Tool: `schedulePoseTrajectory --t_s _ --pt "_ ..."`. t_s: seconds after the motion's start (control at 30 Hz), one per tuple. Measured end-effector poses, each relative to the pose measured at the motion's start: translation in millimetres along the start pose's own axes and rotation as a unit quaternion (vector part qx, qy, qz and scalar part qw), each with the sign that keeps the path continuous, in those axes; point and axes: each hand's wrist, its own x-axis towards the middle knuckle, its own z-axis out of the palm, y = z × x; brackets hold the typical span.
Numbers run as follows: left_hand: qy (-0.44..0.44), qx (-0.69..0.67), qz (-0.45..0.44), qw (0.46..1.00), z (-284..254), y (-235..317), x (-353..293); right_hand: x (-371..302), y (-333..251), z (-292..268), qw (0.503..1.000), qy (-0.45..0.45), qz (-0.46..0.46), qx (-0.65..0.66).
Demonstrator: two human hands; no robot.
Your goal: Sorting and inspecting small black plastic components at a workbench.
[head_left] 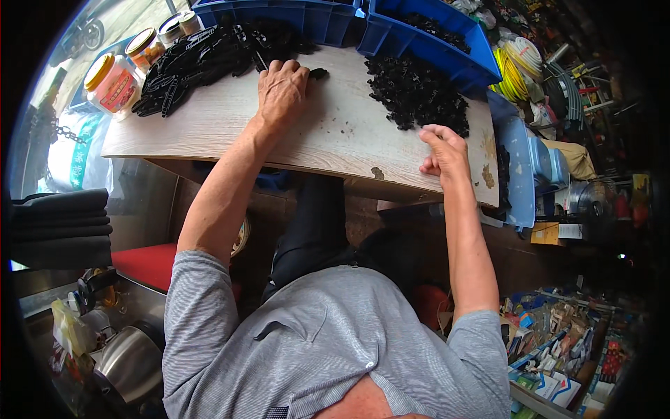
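Note:
My left hand [283, 91] is closed at the right edge of a heap of long black plastic strips [199, 64]. Its fingers point down and hide most of what they grip; a dark end of a black plastic strip [319, 73] sticks out to their right. By the near edge of a pile of small black plastic clips [419, 91], my right hand [444, 152] is held with its fingers curled in. Whatever lies between that thumb and forefinger, if anything, is too small to tell. Both hands are above the pale wooden table [342, 150].
Two blue bins [380, 31] stand along the table's far edge, the right one with more black parts. Lidded jars [112, 84] stand at the far left. A light blue crate [520, 174] is beside the table's right end. Coiled yellow hose [511, 73] lies beyond.

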Motion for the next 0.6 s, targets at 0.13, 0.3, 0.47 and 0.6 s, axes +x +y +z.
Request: schedulePoseTrajectory --t_s 0.13,0.3,0.47,0.6 --pt "-0.047 -0.028 0.008 0.998 -10.5 11.4 -5.5 1.3 -8.4 14.9 0.993 0.023 -0.012 -0.117" --pt "0.043 -0.088 0.021 0.995 -32.2 36.7 -19.6 3.6 -11.1 20.6 0.986 0.017 -0.041 -0.163" --pt "0.092 -0.277 -0.021 0.956 -35.1 82.5 -49.3 8.4 -11.8 22.5 0.976 -0.006 -0.046 -0.211" --pt "-0.01 -0.329 -0.017 0.944 -43.9 119.0 -66.5 7.9 -7.7 18.6 0.978 -0.007 -0.047 -0.202"
